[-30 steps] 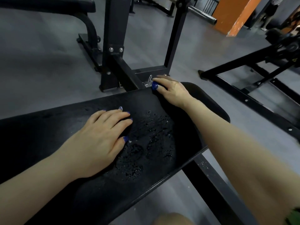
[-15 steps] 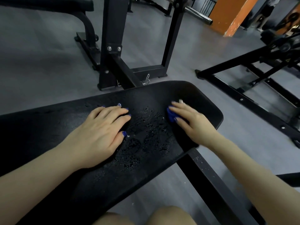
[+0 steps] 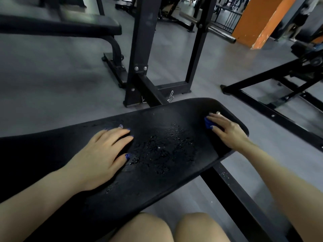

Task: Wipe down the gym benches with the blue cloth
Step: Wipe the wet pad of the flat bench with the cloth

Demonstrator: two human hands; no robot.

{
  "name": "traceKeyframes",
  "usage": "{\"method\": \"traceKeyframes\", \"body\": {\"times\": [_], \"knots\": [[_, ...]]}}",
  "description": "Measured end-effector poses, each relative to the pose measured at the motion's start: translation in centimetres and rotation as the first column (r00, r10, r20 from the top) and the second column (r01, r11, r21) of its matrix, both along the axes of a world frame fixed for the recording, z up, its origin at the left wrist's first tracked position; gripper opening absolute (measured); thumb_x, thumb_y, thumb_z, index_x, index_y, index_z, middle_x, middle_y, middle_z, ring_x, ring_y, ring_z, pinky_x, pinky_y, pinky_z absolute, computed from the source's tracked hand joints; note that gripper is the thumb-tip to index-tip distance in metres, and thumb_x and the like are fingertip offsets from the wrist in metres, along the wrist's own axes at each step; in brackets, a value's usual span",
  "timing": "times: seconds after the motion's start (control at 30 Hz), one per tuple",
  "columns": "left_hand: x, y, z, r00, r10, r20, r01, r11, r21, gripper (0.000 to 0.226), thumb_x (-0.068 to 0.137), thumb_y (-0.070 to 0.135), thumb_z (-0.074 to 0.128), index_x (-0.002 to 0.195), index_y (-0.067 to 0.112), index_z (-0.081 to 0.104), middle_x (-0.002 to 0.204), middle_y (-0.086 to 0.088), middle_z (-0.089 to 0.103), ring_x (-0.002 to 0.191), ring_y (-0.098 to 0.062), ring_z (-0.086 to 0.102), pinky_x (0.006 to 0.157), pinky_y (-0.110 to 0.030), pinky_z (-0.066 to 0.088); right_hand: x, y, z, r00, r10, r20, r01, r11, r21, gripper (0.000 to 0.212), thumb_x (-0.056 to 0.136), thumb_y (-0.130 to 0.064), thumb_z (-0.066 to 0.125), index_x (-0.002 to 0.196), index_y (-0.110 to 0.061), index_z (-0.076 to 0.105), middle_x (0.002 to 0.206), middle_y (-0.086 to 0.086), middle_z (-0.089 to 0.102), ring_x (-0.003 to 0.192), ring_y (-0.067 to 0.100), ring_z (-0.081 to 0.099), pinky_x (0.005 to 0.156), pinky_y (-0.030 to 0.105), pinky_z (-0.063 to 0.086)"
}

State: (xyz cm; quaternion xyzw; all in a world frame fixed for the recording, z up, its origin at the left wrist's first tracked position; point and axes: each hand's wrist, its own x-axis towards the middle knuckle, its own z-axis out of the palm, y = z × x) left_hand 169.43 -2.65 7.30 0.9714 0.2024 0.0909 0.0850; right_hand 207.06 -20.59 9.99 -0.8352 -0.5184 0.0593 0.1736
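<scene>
**Q.** What carries the scene, and how does it run?

**A.** A black bench pad, the tabletop here. Its long axis runs from the lower left to a rounded end at the upper right. A patch of droplets lies mid-pad, between the two hands.

**Q.** Where is the cloth, relative to that wet patch?

**A.** The blue cloth sits near the rounded end, close to the far edge, to the right of the droplets and a little beyond them. Only a small blue corner shows; the rest is under the hand.

**Q.** Which hand is nearer to it, and how is each posed?

**A.** The right hand lies on the cloth, palm down, its grip a flat press with fingers nearly straight and pointing left along the pad. The left hand rests flat on the bare pad at the patch's left margin, fingers spread and holding nothing, probably as a brace.

**Q.** What does the next stroke turn on?

**A.** Probably a pull leftward and toward the near edge, along the pad, into the droplets.
</scene>
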Motion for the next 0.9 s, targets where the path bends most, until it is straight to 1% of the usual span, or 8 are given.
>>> {"method": "traceKeyframes", "body": {"times": [0.1, 0.27, 0.4, 0.47, 0.53, 0.63, 0.77, 0.9], "knots": [[0.1, -0.3, -0.3, 1.000, 0.009, -0.028, -0.009, 1.000, 0.017, 0.057, 0.095, 0.047, 0.024, 0.143, 0.021, 0.042, 0.150, 0.004, 0.036, 0.144, -0.014, 0.024, 0.118, -0.042, 0.019, 0.1, 4.6, 0.2, 0.980, -0.200, -0.014, 0.199, 0.980, -0.021, 0.042, 0.100, -0.019, 0.049, 0.142, -0.015, 0.048, 0.154, 0.003, 0.037, 0.148, 0.018, 0.019, 0.118, 0.026, 0.012], [0.1, -0.3, -0.4, 1.000, 0.009, -0.011, -0.009, 0.998, 0.057, 0.052, 0.095, 0.042, 0.030, 0.140, 0.020, 0.046, 0.146, 0.002, 0.041, 0.141, -0.017, 0.031, 0.115, -0.039, 0.017, -4.9, 14.5, -0.8, 0.902, -0.310, 0.302, 0.370, 0.913, -0.170, 0.066, 0.091, -0.040, 0.015, 0.127, -0.002, 0.055, 0.131, 0.023, 0.049, 0.125, 0.039, 0.038, 0.102, 0.043, 0.034], [0.1, -0.4, -0.4, 1.000, 0.013, -0.007, -0.012, 0.998, 0.069, 0.051, 0.095, 0.041, 0.031, 0.139, 0.020, 0.048, 0.146, 0.002, 0.042, 0.140, -0.017, 0.032, 0.115, -0.037, 0.015, -12.9, 19.5, -2.0, 0.946, 0.034, 0.322, 0.010, 0.991, -0.135, 0.048, 0.094, -0.028, 0.027, 0.112, -0.002, 0.064, 0.115, 0.018, 0.058, 0.113, 0.037, 0.046, 0.089, 0.042, 0.045], [0.1, -0.4, -0.4, 1.000, 0.014, -0.015, -0.013, 0.997, 0.075, 0.052, 0.095, 0.042, 0.031, 0.139, 0.020, 0.048, 0.146, 0.002, 0.042, 0.140, -0.017, 0.032, 0.116, -0.037, 0.015, -16.6, 19.5, -2.0, 0.959, 0.228, 0.169, -0.220, 0.973, -0.065, 0.042, 0.098, -0.023, 0.032, 0.112, 0.003, 0.062, 0.120, 0.021, 0.056, 0.117, 0.039, 0.047, 0.097, 0.044, 0.041], [0.1, -0.3, -0.4, 1.000, 0.014, -0.018, -0.013, 0.997, 0.071, 0.052, 0.095, 0.042, 0.031, 0.140, 0.021, 0.047, 0.146, 0.002, 0.042, 0.140, -0.016, 0.032, 0.116, -0.038, 0.018, -16.9, 18.3, -0.9, 0.897, 0.439, 0.051, -0.436, 0.898, -0.056, 0.038, 0.101, -0.018, 0.044, 0.134, -0.001, 0.053, 0.144, 0.017, 0.046, 0.135, 0.028, 0.039, 0.113, 0.022, 0.024], [0.1, -0.4, -0.3, 1.000, 0.016, -0.013, -0.015, 0.998, 0.058, 0.052, 0.095, 0.042, 0.031, 0.140, 0.021, 0.046, 0.146, 0.003, 0.042, 0.140, -0.016, 0.032, 0.116, -0.038, 0.018, -11.8, 15.9, 1.1, 0.835, 0.548, -0.052, -0.549, 0.821, -0.154, 0.043, 0.102, -0.017, 0.047, 0.144, -0.020, 0.045, 0.156, -0.006, 0.033, 0.139, 0.004, 0.028, 0.104, -0.004, 0.006], [0.1, -0.5, -0.2, 1.000, 0.017, -0.012, -0.016, 0.998, 0.067, 0.052, 0.095, 0.041, 0.031, 0.140, 0.021, 0.047, 0.146, 0.003, 0.042, 0.139, -0.016, 0.033, 0.116, -0.035, 0.015, -3.6, 13.1, 0.6, 0.988, 0.153, -0.006, -0.153, 0.986, -0.067, 0.041, 0.101, -0.016, 0.047, 0.141, -0.025, 0.050, 0.154, -0.007, 0.038, 0.144, 0.017, 0.030, 0.116, 0.021, 0.017], [0.0, -0.5, -0.1, 1.000, 0.016, -0.005, -0.016, 0.999, 0.047, 0.055, 0.095, 0.044, 0.024, 0.142, 0.022, 0.043, 0.148, 0.005, 0.038, 0.140, -0.014, 0.028, 0.118, -0.035, 0.013, -3.9, 11.0, -0.9, 0.979, -0.192, 0.075, 0.192, 0.981, 0.003, 0.040, 0.103, -0.017, 0.039, 0.142, -0.012, 0.046, 0.156, 0.009, 0.033, 0.143, 0.029, 0.030, 0.112, 0.033, 0.027]]}}
